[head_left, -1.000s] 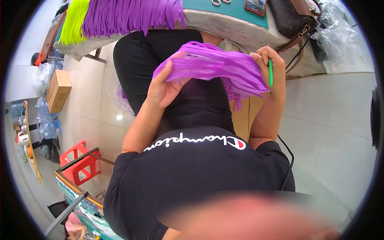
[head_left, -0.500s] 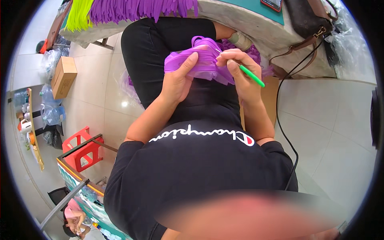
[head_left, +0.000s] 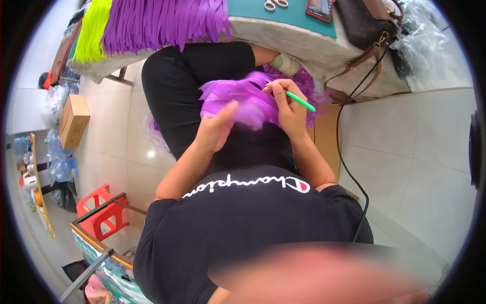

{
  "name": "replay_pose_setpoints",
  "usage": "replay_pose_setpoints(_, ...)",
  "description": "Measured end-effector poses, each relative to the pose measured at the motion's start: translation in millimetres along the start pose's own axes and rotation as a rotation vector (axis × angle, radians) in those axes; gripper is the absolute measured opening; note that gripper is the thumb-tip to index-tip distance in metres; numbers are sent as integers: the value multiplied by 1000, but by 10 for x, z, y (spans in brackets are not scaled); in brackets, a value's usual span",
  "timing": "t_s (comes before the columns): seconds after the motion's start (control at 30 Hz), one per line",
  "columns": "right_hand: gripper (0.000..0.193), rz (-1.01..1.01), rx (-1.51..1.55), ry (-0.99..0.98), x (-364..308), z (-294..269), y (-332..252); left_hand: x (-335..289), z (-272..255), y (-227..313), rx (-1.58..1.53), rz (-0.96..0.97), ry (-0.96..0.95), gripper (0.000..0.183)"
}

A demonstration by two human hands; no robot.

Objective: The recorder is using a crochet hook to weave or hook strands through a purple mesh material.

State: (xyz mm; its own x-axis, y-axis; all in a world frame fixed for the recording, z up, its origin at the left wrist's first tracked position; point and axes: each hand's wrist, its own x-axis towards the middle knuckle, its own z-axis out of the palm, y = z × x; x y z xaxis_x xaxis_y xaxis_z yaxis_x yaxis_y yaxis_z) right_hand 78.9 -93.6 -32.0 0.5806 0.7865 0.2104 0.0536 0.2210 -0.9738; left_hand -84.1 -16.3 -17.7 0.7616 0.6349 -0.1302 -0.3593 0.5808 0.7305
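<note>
A bundle of thin, glossy purple ribbon-like strips (head_left: 217,96) lies over my lap, its front part smeared by motion. My left hand (head_left: 213,133) grips the bundle's near left side, thumb on top and fingers underneath. At the bundle's right, my right hand (head_left: 292,114) is closed around a slim pen-like tool with a green handle (head_left: 302,101). The handle sticks out to the right between thumb and fingers; the tool's tip is too small to make out against the strips. More crinkled purple strips (head_left: 302,83) are heaped beyond my right hand, beside my foot.
Ahead, a cloth-covered table carries rows of purple strips (head_left: 162,23), yellow-green strips (head_left: 91,33), a green mat (head_left: 298,24), scissors (head_left: 270,5) and a phone (head_left: 319,10). A brown bag (head_left: 362,25) and a black cable (head_left: 349,167) are to the right. Left: carton (head_left: 73,121), red stool (head_left: 110,219).
The view has shifted, bringing more of the table into sight. The strips by my left hand have swung downward and blur. Both hands keep their hold, the right still with the green-handled tool.
</note>
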Motion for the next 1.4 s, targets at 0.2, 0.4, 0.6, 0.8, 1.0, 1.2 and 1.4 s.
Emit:
replay_pose_setpoints(0.2,20,-392,-118,-50,92,-207,-484,162,-198,40,-533,-104,18,32)
replay_pose_setpoints(0.4,23,-349,-74,-15,147,-250,-478,170,-257,28,-792,-367,-70,42)
replay_pose_setpoints(0.6,22,-276,-58,-38,120,-239,-404,151,-212,-68,-818,-429,-302,56)
replay_pose_setpoints(0.8,19,-310,-49,-20,135,-237,-418,82,-182,-94,-739,-430,-336,41)
replay_pose_setpoints(1.0,19,-274,-49,-1,118,-249,-414,86,-253,-112,-671,-376,-319,34)
replay_pose_setpoints(1.2,20,-278,-32,3,127,-246,-377,70,-253,-121,-650,-343,-315,36)
replay_pose_setpoints(1.4,19,-254,-35,0,107,-240,-374,72,-273,-146,-635,-314,-316,37)
